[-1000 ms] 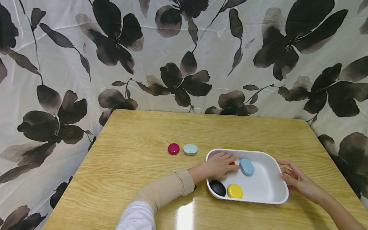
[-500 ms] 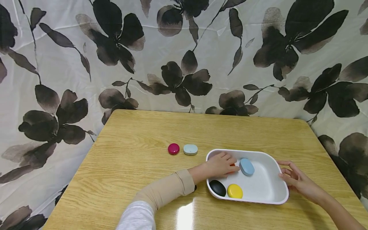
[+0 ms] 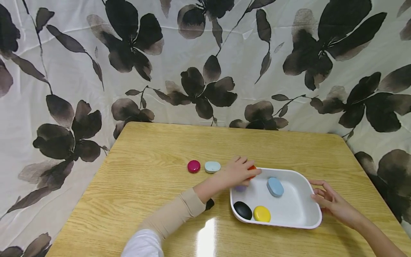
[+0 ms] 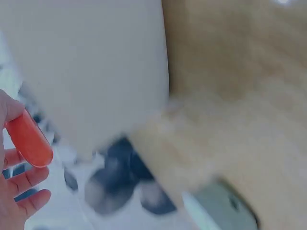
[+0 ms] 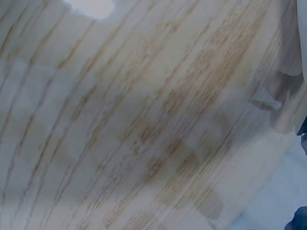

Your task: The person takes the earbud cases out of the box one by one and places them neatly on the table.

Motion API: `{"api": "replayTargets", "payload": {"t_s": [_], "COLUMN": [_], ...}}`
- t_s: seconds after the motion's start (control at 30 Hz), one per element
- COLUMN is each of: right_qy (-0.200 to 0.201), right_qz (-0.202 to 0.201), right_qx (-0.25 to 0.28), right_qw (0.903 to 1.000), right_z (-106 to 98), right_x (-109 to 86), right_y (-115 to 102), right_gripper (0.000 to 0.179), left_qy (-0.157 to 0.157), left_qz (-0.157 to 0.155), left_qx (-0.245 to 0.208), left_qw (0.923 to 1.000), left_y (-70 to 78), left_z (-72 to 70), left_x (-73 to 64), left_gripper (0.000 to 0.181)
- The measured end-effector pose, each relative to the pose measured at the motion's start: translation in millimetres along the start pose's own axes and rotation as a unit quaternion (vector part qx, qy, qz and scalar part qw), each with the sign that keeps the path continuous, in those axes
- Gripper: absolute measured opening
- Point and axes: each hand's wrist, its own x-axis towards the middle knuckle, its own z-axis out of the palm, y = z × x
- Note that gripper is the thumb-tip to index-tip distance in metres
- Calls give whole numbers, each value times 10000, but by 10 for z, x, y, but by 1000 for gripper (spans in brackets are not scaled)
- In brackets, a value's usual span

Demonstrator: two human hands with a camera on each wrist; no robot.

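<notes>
In the head view my left hand (image 3: 236,173) holds a smooth orange-red rounded piece (image 3: 252,172) over the far left corner of the white tray (image 3: 297,207). The left wrist view shows this orange-red piece (image 4: 31,140) pinched by the thumb and fingers, other fingers spread below. Beneath the hand, a purple piece (image 3: 239,188) is partly hidden in the tray. A light blue oval piece (image 3: 275,187), a yellow round piece (image 3: 262,213) and a black oval piece (image 3: 242,210) lie in the tray. My right hand (image 3: 332,200) grips the tray's right end.
Left of the tray, a dark pink round piece (image 3: 193,166) and a pale blue-white oval piece (image 3: 212,167) lie on the wooden table (image 3: 154,192). A floral curtain (image 3: 199,53) hangs behind the table. Wood grain fills most of the right wrist view.
My left hand has lifted the orange-red piece from the tray floor and moved up and left to the tray's far corner, uncovering the purple piece. My right hand stays at the tray's end.
</notes>
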Motion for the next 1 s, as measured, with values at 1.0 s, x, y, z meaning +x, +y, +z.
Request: {"api": "replayTargets", "payload": {"t_s": [1.0], "right_qy": [-30], "right_qz": [37], "right_qx": [35], "right_qw": [10000], "right_z": [-52], "right_x": [18], "right_y": [-25], "right_gripper": [46], "left_qy": [-1038], "left_qz": [-3003], "left_qx": [-1344], "left_qw": [9386], "left_y": [-1167], "left_z": [655], "left_x": [-1599], "left_gripper": [49]}}
